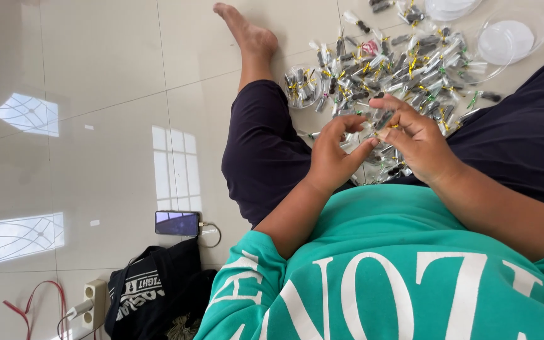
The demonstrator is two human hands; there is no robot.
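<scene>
1. Phone (176, 223), plugged in on the tiled floor (96, 94), well apart from both hands, toward the picture's left.
2. Left hand (335, 154): fingers curled narrow, tips nearly meeting the other hand's; whether they pinch anything, cannot tell.
3. Right hand (413, 135): fingertips pinch a small clear packet (383, 119) with dark contents.
4. Pile of packets (391, 63) lies just beyond the fingertips; clear lids (505, 41) past it.
</scene>
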